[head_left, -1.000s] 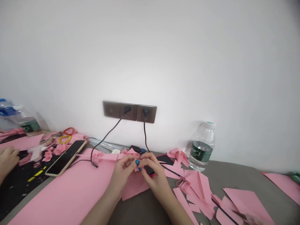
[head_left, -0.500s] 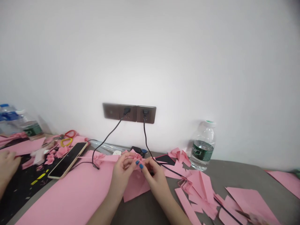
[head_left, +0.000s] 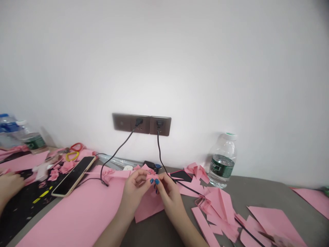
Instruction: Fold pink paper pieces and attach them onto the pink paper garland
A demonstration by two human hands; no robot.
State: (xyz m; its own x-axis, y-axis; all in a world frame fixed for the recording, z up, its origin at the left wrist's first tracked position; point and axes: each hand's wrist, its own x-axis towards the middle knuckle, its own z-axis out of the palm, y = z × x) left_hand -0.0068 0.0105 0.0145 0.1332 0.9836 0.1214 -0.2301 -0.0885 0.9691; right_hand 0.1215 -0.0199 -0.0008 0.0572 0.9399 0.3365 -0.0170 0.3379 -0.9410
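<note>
Between the fingertips of both hands is a small folded piece of pink paper (head_left: 153, 177), partly hidden by the fingers. My left hand (head_left: 136, 187) pinches it from the left, thumb and forefinger closed. From the right, my right hand (head_left: 167, 190) grips the same piece, its blue-nailed thumb beside the left one. Below the hands lies a loose pink sheet (head_left: 147, 207). A large pink sheet (head_left: 77, 212) spreads to the left, with a folded paper flower (head_left: 108, 174) at its far end.
A phone (head_left: 73, 176) lies left, near scissors with red and yellow handles (head_left: 72, 156). Another person's hand (head_left: 11, 185) rests at the far left. A water bottle (head_left: 222, 161) stands right, behind pink paper scraps (head_left: 221, 206). Black cables (head_left: 117, 151) run from the wall sockets (head_left: 142, 124).
My fingers have shifted slightly on the folded paper, and the thumbs have come closer together. At the far left the other person's hand has moved a little lower.
</note>
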